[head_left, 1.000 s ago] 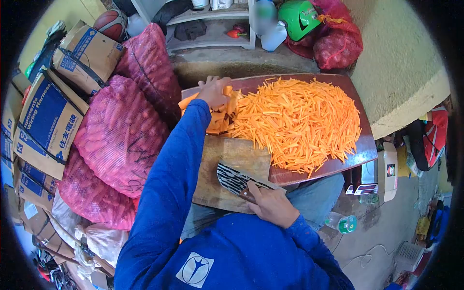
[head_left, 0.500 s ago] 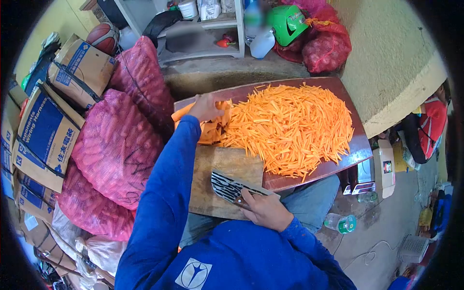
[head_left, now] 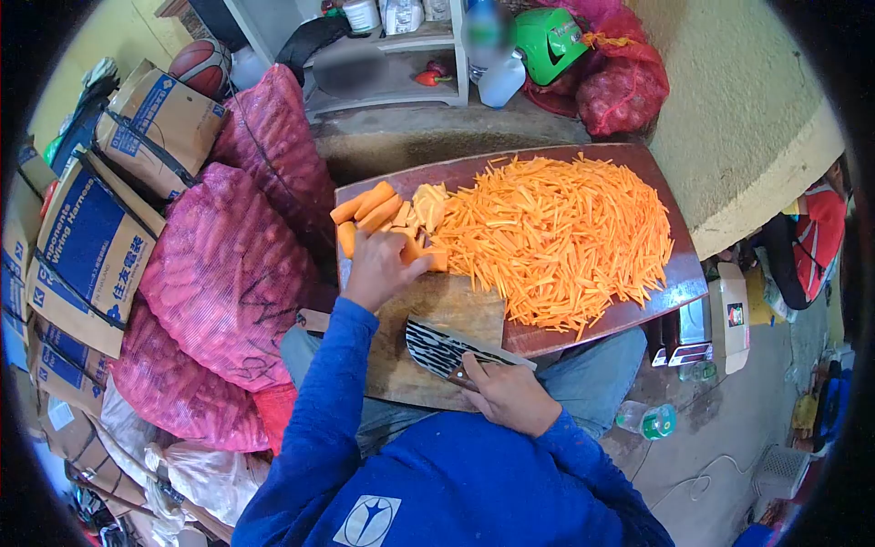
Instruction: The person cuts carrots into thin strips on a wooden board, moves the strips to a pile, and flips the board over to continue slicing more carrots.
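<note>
My right hand grips the brown handle of a kitchen knife, its broad blade patterned black and white and lying over the wooden cutting board. At the board's far left edge, my left hand has its fingers curled around a carrot piece, partly hidden by the hand. Just beyond it lie thick carrot chunks and paler carrot slices. A large heap of carrot sticks covers much of the dark red table.
Pink mesh sacks stand close on the left, beside cardboard boxes. Behind the table are a grey shelf, a green helmet and a red net bag. A plastic bottle lies on the floor at right.
My left hand has moved back toward me, from the chunks to the board's far edge. More carrot chunks and slices now show behind it. The knife stays in my right hand.
</note>
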Available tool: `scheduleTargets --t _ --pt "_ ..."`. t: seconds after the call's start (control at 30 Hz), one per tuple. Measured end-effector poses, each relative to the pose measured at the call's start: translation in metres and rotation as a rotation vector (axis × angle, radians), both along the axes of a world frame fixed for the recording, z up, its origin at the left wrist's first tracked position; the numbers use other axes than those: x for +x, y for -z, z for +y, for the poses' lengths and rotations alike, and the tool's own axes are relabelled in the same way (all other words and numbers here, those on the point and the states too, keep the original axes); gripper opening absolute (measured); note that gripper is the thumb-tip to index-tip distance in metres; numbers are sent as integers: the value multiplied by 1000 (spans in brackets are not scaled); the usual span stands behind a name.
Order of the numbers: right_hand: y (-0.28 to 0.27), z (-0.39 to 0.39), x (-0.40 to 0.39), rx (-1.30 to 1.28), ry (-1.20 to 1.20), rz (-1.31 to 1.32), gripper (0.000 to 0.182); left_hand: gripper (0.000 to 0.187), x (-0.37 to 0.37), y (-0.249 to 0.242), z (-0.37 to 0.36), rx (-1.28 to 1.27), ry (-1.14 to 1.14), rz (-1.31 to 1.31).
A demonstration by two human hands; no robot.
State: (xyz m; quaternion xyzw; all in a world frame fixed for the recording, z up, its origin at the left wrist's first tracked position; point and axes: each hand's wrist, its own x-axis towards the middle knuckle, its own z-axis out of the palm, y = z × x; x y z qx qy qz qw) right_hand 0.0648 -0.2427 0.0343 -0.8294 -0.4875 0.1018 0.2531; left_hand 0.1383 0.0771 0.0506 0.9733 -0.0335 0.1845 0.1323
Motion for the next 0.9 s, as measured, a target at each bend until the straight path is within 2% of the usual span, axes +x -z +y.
scheduleTargets --t 0.13,0.2,0.23,0.3,0.33,0.4,0.43,0.5,0.57,0.6,0.67,0.7,0.77,0.9 --pt "-19 -5 -1 -83 26 -3 56 45 -26 9 -3 -120 -173 121" --pt "-21 -8 0 9 61 -24 51 42 -39 16 -11 -24 -240 -206" --pt "-25 -11 0 6 60 -21 51 42 -45 19 -13 -26 -241 -202" --pt "-35 -18 4 3 109 113 49 42 -59 20 -21 -182 -203 -78" --pt "-38 -21 5 -4 105 122 49 42 -66 20 -30 -300 -285 146" --pt "-42 -27 5 95 238 214 43 42 -73 12 -42 -319 -296 200" --pt "-42 -30 3 78 242 244 43 42 -82 12 -48 -332 -300 254" --pt "-44 -29 12 218 295 382 38 40 -92 21 -50 -436 -295 278" --pt "-49 -24 12 233 324 430 35 37 -97 21 -44 -347 -142 268" --pt "-51 -20 14 281 308 469 35 37 -100 19 -42 -349 -140 267" --pt "-49 -14 15 327 295 508 36 45 -109 14 -39 -296 -17 95" --pt "-42 -10 14 329 303 509 35 45 -111 17 -36 -300 -18 98" --pt "-35 -3 14 329 305 516 35 58 -112 27 -28 -301 96 47" --pt "-34 8 19 316 284 486 35 57 -110 38 -29 -313 143 8"
